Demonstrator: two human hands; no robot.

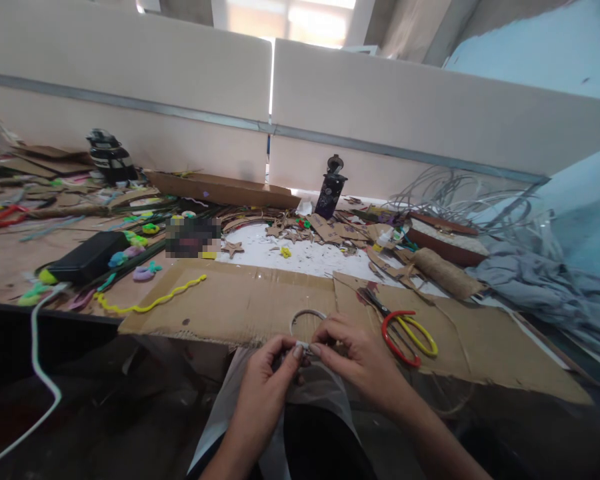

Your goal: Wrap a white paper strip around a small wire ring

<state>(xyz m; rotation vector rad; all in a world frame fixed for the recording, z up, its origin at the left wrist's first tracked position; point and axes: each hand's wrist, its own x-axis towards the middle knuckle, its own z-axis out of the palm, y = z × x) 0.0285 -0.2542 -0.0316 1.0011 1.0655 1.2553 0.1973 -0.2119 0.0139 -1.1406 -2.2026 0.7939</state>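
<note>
A thin whitish ring (pixel 307 311), like a bent wire hoop, is held over the front edge of the cardboard sheet (pixel 260 300). My left hand (pixel 263 380) pinches it at the near side between thumb and fingers. My right hand (pixel 363 357) also closes on it, thumb and fingertips right beside the left thumb. The part between the fingertips is mostly covered. Scissors (pixel 400 314) with one red and one yellow handle lie on the cardboard, to the right of my right hand. A yellow fuzzy pipe cleaner (pixel 155 305) stretches across the cardboard's left end.
A black box (pixel 87 257) with a white cable (pixel 39 360) sits at left. Behind are cardboard scraps (pixel 325 230), a cardboard star (pixel 233 249), a dark bottle (pixel 331 190) and a black jar (pixel 111 160). A twine roll (pixel 447 273), grey cloth (pixel 535 280) and coiled wire (pixel 445 190) are at right.
</note>
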